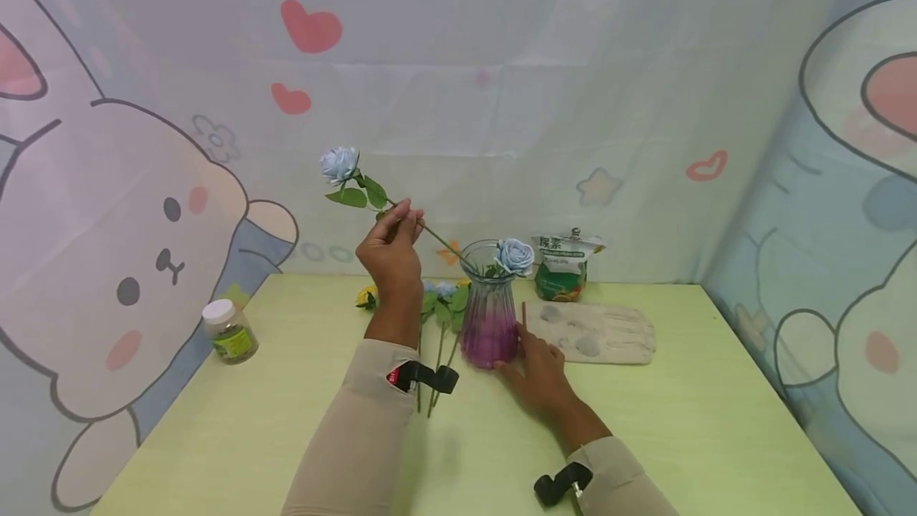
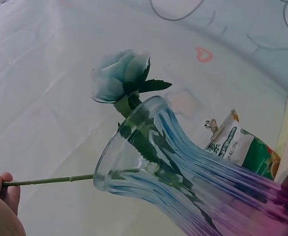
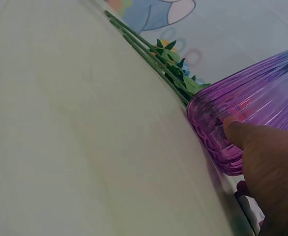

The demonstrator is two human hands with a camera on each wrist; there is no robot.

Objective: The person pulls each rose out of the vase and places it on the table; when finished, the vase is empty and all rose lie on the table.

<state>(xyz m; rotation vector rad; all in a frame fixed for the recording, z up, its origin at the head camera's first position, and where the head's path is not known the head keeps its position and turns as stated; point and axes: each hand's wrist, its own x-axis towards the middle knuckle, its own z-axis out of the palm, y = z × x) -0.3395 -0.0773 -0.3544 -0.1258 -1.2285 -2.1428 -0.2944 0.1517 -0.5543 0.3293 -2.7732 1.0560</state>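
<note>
My left hand [image 1: 394, 253] pinches the green stem of a light-blue artificial rose [image 1: 340, 166], whose bloom tilts up to the left. The lower part of that stem [image 2: 50, 181] passes into the mouth of a ribbed glass vase [image 1: 490, 325], blue at the top and purple below. A second light-blue rose [image 2: 120, 76] stands in the vase, its bloom leaning over the rim. My right hand [image 1: 540, 373] grips the vase low on its right side, the thumb pressed on the purple glass in the right wrist view. Its other fingers are partly hidden behind the vase.
Several yellow and blue artificial flowers [image 1: 442, 307] lie on the table left of the vase. Behind and right are a clipped green-and-white bag [image 1: 562, 277] and a flat pale glove [image 1: 612, 333]. A white-lidded jar [image 1: 231, 333] stands by the left edge.
</note>
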